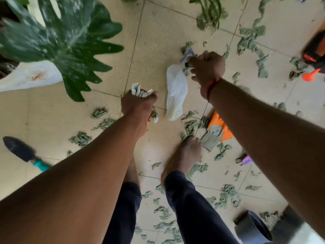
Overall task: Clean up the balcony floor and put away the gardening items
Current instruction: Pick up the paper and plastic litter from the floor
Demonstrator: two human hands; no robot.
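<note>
Left hand (139, 106) fist closed tight round a crumpled paper wad (139, 90), ends sticking out top and bottom of the fist. Right hand (207, 67) fingers curled, pinching the top of a white bag (176, 92) that hangs limp below it; some purple and dark bits at the fingertips too, blurred, cannot tell what they are. Red thread (211, 88) on the right wrist. Both hands held out over the floor (158, 32), well apart from each other, bag between them. Floor is beige speckled tile with thin grout lines, littered all over with torn green scraps (80, 139), thickest right and bottom. Bare foot (184, 152) and dark trousers (193, 208) below the hands, standing among the scraps. Just right of the foot an orange packet (217, 126) lies flat on the tile, partly under the right arm; small purple item (247, 160) further right. Trowel (21, 149), dark blade, teal handle, lies at the left edge. Upper left a big lobed leaf (66, 41) over a white pot (29, 76). Orange-and-black sprayer (314, 55) at the right edge, blurred. Grey pot (253, 226) on its side, bottom right, next to a dark threshold.
</note>
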